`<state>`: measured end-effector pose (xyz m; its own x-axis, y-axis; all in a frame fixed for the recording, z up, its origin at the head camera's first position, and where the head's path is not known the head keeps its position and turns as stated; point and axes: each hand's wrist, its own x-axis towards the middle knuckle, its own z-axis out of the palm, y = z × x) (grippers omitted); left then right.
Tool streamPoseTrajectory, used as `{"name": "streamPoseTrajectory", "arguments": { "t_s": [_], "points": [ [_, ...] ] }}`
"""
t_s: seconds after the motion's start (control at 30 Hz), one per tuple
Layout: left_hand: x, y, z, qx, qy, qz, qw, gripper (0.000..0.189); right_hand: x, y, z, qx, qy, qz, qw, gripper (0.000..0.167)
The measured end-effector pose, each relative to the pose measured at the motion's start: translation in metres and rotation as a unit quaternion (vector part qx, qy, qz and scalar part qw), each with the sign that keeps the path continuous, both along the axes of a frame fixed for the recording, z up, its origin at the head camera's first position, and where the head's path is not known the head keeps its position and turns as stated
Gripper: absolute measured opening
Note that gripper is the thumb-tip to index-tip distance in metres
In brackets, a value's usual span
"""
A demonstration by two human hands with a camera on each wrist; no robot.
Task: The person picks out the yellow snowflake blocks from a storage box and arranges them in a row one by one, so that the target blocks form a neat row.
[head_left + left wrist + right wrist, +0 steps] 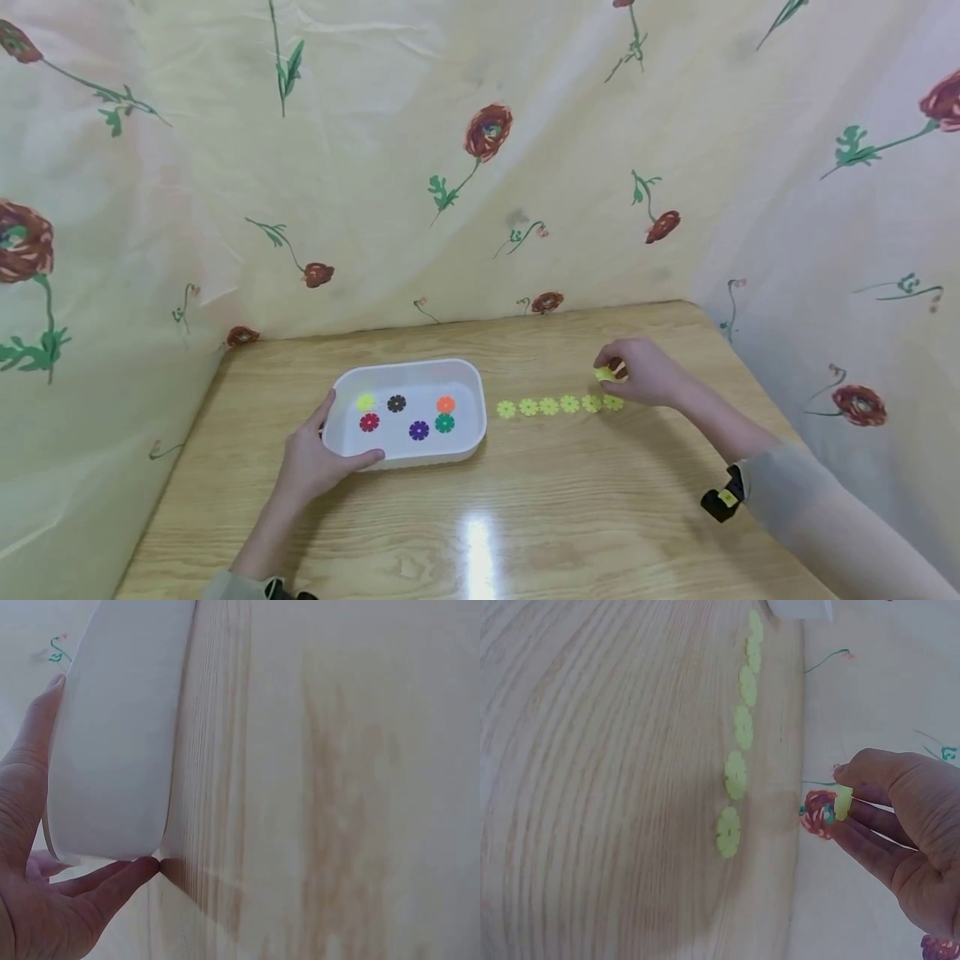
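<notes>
My right hand [647, 372] pinches a yellow snowflake-shaped plastic disc [843, 802] between thumb and fingers, raised above the right end of a row. That row is made of several matching yellow discs [570, 404] lying flat on the wooden table. My left hand [318, 454] grips the left end of a white plastic tray [480, 392], thumb along the near rim and fingers around the outer wall [120, 735]. Inside the tray lie single discs: yellow [366, 402], red [369, 422], black [396, 403], purple [418, 430], orange [446, 404] and green [445, 423].
The wood-grain table [420, 533] meets a cloth backdrop [375, 167] printed with red flowers at the back and both sides. A bright light reflection shows on the near part of the table. Each wrist wears a black camera mount, the right one [723, 496] in plain sight.
</notes>
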<state>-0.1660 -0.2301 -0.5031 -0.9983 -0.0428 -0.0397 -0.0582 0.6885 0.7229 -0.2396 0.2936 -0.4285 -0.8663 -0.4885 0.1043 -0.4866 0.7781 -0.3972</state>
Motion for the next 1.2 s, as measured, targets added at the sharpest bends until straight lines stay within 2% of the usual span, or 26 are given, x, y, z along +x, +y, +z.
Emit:
{"name": "streamPoseTrajectory", "arguments": {
  "t_s": [0.13,0.53,1.0,1.2],
  "points": [
    [0.0,0.001,0.001,0.004,0.003,0.001,1.0,0.136,0.002,0.006,-0.003,0.0,-0.001,-0.011,0.9999,0.018],
    [0.001,0.001,0.007,0.009,-0.017,0.001,0.9998,0.135,0.008,0.02,-0.007,0.01,-0.004,-0.046,0.9989,0.02],
    [0.001,0.001,0.002,0.003,-0.004,-0.002,1.0,0.136,0.012,0.034,-0.021,0.032,-0.009,-0.07,0.997,0.019],
    [0.001,0.001,0.004,0.004,-0.009,0.0,1.0,0.136,0.012,0.038,-0.024,0.032,-0.013,-0.071,0.9969,0.018]
  ]
}}
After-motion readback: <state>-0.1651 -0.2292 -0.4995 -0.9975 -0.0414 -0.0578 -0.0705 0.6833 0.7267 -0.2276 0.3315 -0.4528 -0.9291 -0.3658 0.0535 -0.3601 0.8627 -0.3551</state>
